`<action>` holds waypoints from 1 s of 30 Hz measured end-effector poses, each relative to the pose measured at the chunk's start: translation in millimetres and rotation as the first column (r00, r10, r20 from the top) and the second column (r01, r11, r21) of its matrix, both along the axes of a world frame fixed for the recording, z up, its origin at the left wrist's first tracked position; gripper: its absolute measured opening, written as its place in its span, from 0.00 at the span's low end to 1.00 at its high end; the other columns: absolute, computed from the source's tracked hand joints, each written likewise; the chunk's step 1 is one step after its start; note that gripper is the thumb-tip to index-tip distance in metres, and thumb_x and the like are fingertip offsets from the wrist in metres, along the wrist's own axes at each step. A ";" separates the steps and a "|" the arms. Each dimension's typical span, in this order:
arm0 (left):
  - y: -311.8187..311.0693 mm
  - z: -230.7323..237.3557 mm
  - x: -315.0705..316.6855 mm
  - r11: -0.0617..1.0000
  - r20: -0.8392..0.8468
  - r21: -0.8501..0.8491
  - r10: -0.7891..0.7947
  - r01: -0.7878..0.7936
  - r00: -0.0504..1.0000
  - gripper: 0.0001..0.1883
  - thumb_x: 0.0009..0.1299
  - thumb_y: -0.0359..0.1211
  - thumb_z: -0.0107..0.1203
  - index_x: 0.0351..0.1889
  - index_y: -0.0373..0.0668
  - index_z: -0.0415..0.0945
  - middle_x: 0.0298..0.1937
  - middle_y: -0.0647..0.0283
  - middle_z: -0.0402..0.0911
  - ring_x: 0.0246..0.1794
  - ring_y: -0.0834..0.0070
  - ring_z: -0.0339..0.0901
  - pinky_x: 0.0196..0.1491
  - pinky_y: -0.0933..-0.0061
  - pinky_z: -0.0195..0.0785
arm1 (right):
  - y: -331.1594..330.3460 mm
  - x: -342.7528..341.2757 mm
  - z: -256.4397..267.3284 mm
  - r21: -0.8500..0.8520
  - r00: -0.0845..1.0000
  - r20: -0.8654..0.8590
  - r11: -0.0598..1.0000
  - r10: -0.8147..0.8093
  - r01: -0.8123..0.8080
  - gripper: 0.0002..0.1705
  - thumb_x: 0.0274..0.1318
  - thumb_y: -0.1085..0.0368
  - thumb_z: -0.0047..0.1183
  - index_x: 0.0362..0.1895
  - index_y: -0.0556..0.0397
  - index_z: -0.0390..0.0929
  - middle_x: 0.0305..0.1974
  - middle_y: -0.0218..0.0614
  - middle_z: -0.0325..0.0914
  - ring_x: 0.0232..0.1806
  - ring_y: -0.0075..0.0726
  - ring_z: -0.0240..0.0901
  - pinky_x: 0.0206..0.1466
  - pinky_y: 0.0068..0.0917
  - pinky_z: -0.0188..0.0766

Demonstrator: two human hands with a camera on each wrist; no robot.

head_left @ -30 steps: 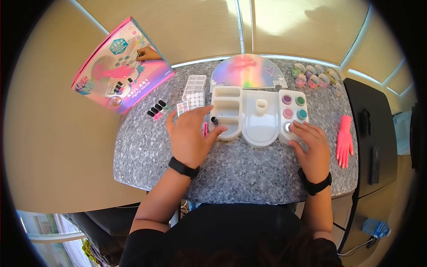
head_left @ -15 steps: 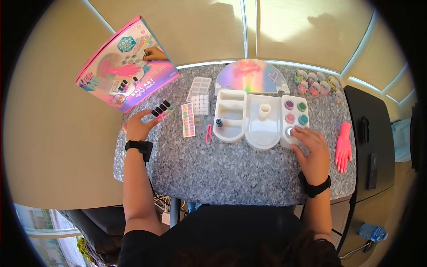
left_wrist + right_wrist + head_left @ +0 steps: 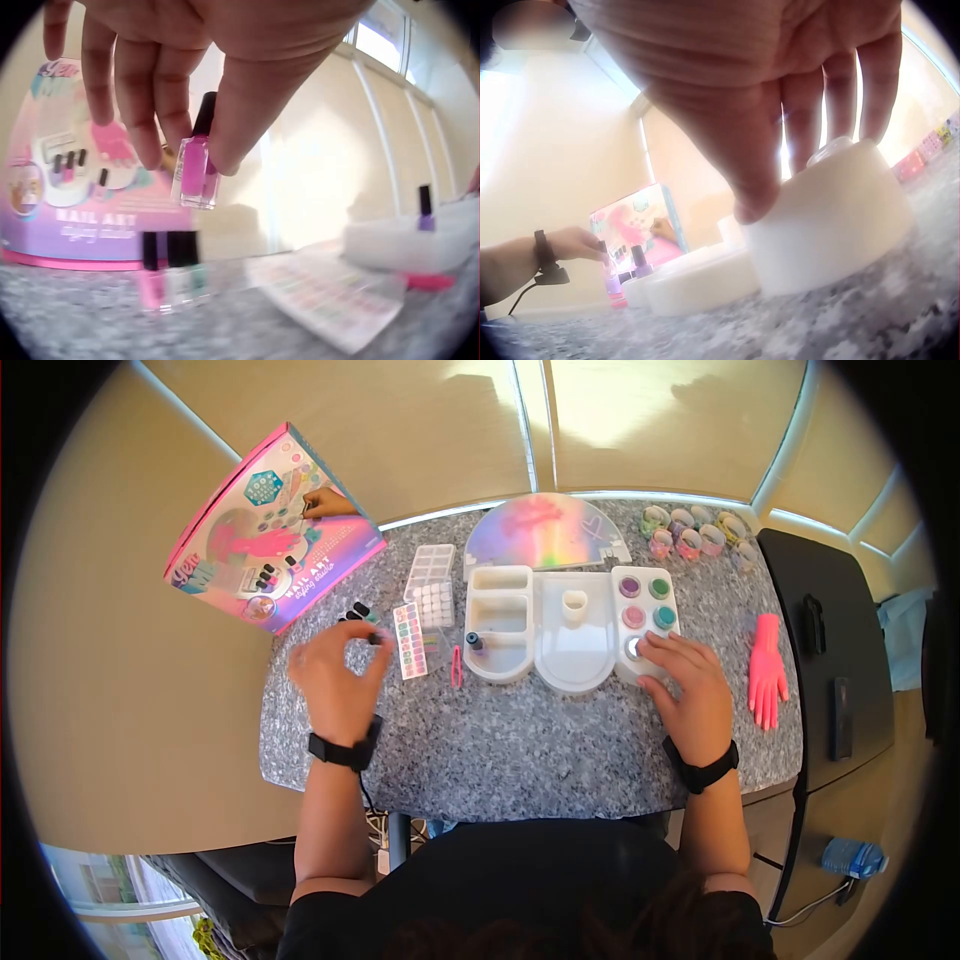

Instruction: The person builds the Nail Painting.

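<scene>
My left hand (image 3: 338, 675) pinches a pink nail polish bottle (image 3: 196, 169) between thumb and fingers, black cap up. In the left wrist view it hangs above the granite surface. Just beyond stand more polish bottles (image 3: 169, 270) with black caps, one pink and one teal. My right hand (image 3: 692, 695) rests on the near end of the white pot holder (image 3: 655, 578), thumb at its side and fingers over a whitish pot (image 3: 633, 648). Purple, green, pink and teal glitter pots sit farther up the holder. A dark-capped purple bottle (image 3: 474, 642) stands in the white compartment tray (image 3: 500, 573).
A sticker sheet (image 3: 411, 642) and pink tweezers (image 3: 457, 666) lie between left hand and tray. Behind them are clear cases (image 3: 432, 605). A nail art box (image 3: 275, 530) stands back left. A pink model hand (image 3: 768, 675) lies right; several small jars (image 3: 700, 538) sit back right.
My left hand has gone from the compartment tray, where a purple bottle now stands, to the polish bottles at left, and lifted a pink one. The right hand has stayed on the pot holder.
</scene>
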State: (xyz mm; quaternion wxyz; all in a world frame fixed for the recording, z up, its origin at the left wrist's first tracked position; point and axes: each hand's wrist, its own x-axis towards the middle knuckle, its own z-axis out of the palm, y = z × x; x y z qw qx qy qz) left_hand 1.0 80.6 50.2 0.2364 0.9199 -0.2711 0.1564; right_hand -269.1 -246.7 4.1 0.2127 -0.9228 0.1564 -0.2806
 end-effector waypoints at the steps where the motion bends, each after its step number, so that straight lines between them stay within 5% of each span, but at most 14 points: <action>1: -10.4 -1.2 -9.0 0.991 -0.079 -0.067 -0.118 0.112 0.990 0.13 0.67 0.40 0.79 0.46 0.52 0.90 0.51 0.67 0.93 0.64 0.62 0.85 0.76 0.44 0.55 | -0.4 -0.5 -0.2 -0.003 1.000 0.001 1.000 0.007 -0.007 0.27 0.54 0.70 0.77 0.60 0.46 0.92 0.64 0.35 0.91 0.69 0.55 0.82 0.73 0.47 0.78; 3: -32.1 1.1 -24.7 0.965 -0.147 -0.145 -0.240 0.219 0.960 0.12 0.66 0.39 0.79 0.46 0.53 0.90 0.50 0.69 0.93 0.64 0.63 0.85 0.76 0.44 0.55 | -0.1 -0.5 0.6 -0.004 1.000 0.000 1.000 0.004 -0.004 0.27 0.54 0.70 0.77 0.60 0.46 0.92 0.64 0.35 0.91 0.69 0.55 0.82 0.73 0.47 0.78; 5: -52.7 8.0 -38.1 0.881 0.132 0.041 -0.472 0.471 0.872 0.14 0.64 0.34 0.80 0.47 0.52 0.89 0.50 0.69 0.92 0.67 0.61 0.84 0.75 0.47 0.56 | 0.0 -0.4 0.4 -0.005 1.000 0.001 1.000 0.001 -0.001 0.26 0.54 0.70 0.77 0.60 0.46 0.92 0.64 0.35 0.91 0.69 0.55 0.82 0.73 0.47 0.78; 13: -80.2 -27.7 -16.0 0.822 0.041 0.160 -0.559 0.547 0.828 0.16 0.66 0.38 0.79 0.49 0.54 0.87 0.61 0.69 0.89 0.78 0.57 0.76 0.79 0.44 0.52 | 1.1 -2.6 0.0 0.007 1.000 -0.007 1.000 0.000 0.000 0.26 0.54 0.69 0.77 0.59 0.46 0.93 0.63 0.37 0.92 0.68 0.55 0.82 0.72 0.47 0.78; 21: -80.5 -34.9 -12.6 0.855 0.060 0.234 -0.487 0.462 0.871 0.19 0.66 0.41 0.79 0.53 0.55 0.88 0.67 0.69 0.88 0.81 0.59 0.73 0.82 0.39 0.49 | 1.4 -2.9 1.8 0.009 1.000 -0.015 1.000 -0.011 0.011 0.26 0.54 0.69 0.77 0.59 0.46 0.93 0.63 0.37 0.92 0.68 0.55 0.82 0.73 0.47 0.77; 26: -43.3 -1.0 -11.6 0.895 0.023 0.184 -0.418 0.407 0.908 0.25 0.66 0.45 0.79 0.60 0.54 0.88 0.67 0.67 0.89 0.76 0.62 0.78 0.82 0.37 0.49 | 3.4 -0.7 -1.3 0.043 1.000 0.021 0.999 0.012 -0.013 0.27 0.52 0.70 0.78 0.59 0.47 0.92 0.63 0.37 0.92 0.68 0.55 0.82 0.74 0.46 0.77; 28: -19.2 10.1 11.5 0.970 0.064 0.211 -0.134 0.118 0.989 0.27 0.65 0.47 0.80 0.61 0.54 0.89 0.64 0.66 0.91 0.70 0.63 0.83 0.81 0.38 0.51 | 2.8 -0.8 -1.6 -0.013 1.000 0.006 1.000 -0.011 0.011 0.27 0.51 0.71 0.78 0.58 0.47 0.92 0.63 0.37 0.91 0.68 0.55 0.83 0.74 0.46 0.77; 30: 9.5 -0.8 42.2 0.969 0.118 0.247 -0.012 -0.017 0.993 0.28 0.65 0.49 0.81 0.61 0.54 0.89 0.61 0.65 0.92 0.68 0.63 0.85 0.80 0.39 0.52 | 1.9 -1.1 -2.0 -0.023 1.000 0.005 1.000 -0.003 0.003 0.27 0.51 0.70 0.78 0.59 0.47 0.92 0.63 0.37 0.91 0.68 0.55 0.83 0.73 0.47 0.77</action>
